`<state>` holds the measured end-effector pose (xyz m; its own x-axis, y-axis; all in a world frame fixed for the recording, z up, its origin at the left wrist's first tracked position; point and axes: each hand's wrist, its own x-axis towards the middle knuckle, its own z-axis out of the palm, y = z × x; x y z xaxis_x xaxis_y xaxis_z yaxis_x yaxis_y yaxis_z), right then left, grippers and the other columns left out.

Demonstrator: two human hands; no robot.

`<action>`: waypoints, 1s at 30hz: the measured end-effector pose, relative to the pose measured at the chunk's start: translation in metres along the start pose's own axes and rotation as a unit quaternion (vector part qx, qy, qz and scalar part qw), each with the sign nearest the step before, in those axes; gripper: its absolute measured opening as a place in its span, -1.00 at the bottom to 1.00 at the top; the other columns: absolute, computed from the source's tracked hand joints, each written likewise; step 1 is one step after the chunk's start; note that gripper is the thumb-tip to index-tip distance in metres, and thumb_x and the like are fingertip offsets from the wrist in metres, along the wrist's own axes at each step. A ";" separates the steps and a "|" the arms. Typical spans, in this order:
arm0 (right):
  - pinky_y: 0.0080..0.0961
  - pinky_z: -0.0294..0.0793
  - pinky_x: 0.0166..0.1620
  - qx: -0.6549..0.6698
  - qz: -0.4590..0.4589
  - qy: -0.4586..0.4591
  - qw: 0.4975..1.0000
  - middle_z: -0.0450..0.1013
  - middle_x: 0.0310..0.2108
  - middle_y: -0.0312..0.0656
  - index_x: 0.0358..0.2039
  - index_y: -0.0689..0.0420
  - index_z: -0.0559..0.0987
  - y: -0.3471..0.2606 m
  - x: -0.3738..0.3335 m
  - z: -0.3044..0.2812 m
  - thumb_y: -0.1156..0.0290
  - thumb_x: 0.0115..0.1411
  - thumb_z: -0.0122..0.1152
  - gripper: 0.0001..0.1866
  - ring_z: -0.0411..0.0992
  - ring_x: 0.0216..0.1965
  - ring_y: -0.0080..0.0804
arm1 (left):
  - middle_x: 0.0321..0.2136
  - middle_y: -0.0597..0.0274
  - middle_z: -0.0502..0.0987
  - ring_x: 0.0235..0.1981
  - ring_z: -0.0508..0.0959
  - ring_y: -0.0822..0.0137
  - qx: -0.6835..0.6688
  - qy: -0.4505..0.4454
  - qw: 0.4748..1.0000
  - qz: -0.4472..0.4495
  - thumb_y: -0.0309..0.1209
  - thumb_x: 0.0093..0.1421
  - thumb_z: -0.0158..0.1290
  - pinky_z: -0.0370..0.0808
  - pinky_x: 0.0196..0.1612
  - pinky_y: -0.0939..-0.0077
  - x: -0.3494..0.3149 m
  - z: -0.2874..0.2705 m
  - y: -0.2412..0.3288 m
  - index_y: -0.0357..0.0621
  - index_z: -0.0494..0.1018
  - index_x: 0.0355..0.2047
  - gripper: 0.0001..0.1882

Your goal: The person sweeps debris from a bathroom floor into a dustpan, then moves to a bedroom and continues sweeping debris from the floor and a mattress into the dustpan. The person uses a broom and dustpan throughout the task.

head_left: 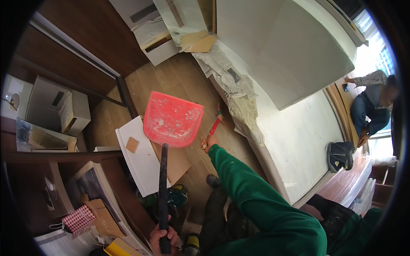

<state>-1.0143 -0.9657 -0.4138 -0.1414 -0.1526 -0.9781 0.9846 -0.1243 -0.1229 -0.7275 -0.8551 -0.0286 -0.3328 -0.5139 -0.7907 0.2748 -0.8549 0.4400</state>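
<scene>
At the lower edge of the view, the left hand (155, 237) had its fingers wrapped around the straight black handle (163, 187) of a long-handled dustpan. Farther up, at the end of a long green sleeve (243, 175), the right hand (210, 144) was curled around the near end of a slim red stick-like tool (215, 125) with a greenish far tip; its exact kind was too small to tell.

The broad red dustpan scoop (174, 119), dusted with pale smears and specks, lay left of that tool and apart from it, above the wood-look plank floor (164, 81); whether it touched the boards could not be told. Just beside it were a flat white panel (147, 168), bearing a small tan square (132, 145), and a plain brown board (176, 164).

To the right, crumpled printed newspaper sheets (241, 109) draped the edge of a low white platform (292, 141). A dark fabric bag (339, 157) sat at its far side, near another person (371, 104) in blue trousers.
</scene>
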 end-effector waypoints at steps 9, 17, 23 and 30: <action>-0.57 0.19 -0.73 -0.271 -0.081 -0.117 0.952 0.25 -0.68 -0.32 -0.32 0.14 0.41 -0.041 -0.111 -0.055 0.17 0.19 0.12 -0.72 0.19 -0.77 -0.58 | -0.58 0.30 0.34 -0.69 0.29 0.43 -0.086 -0.037 0.996 -0.010 -0.34 0.14 -0.02 0.35 -0.62 0.46 0.053 0.035 0.095 -0.27 0.13 0.19 -0.38; -0.56 0.20 -0.70 -0.327 0.135 -0.224 0.908 0.25 -0.66 -0.34 -0.12 0.14 0.38 -0.157 -0.180 -0.030 0.37 0.17 0.07 -0.73 0.21 -0.75 -0.56 | -0.72 0.35 0.24 -0.68 0.25 0.46 -0.084 0.047 0.994 0.045 -0.20 0.09 0.04 0.25 -0.57 0.55 0.107 0.114 0.180 -0.10 0.31 -0.59 -0.72; -0.22 0.46 -0.42 -0.785 -0.144 -0.091 0.595 0.49 -0.50 0.00 -0.30 0.27 0.51 -0.190 -0.113 0.047 0.17 0.16 0.02 -0.63 0.49 -0.50 -0.13 | -0.72 0.33 0.24 -0.73 0.22 0.45 -0.152 0.035 0.984 0.085 -0.23 0.07 0.00 0.20 -0.63 0.56 0.124 0.146 0.225 -0.21 0.26 -0.35 -0.70; -0.03 0.40 -0.17 -0.840 -0.293 -0.113 0.443 0.46 -0.41 0.21 -0.36 0.30 0.53 -0.157 -0.034 0.159 0.15 0.13 0.05 -0.61 0.44 -0.29 0.19 | -0.76 0.33 0.18 -0.73 0.17 0.41 -0.178 0.123 0.974 0.059 -0.18 0.10 0.03 0.20 -0.59 0.51 0.150 0.142 0.255 -0.08 0.24 -0.61 -0.68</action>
<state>-1.1808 -1.0969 -0.3348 -0.2427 -0.6939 -0.6779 -0.5673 0.6684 -0.4810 -0.8360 -1.1600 0.0252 -0.0660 -0.5376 -0.8406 0.6089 -0.6891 0.3930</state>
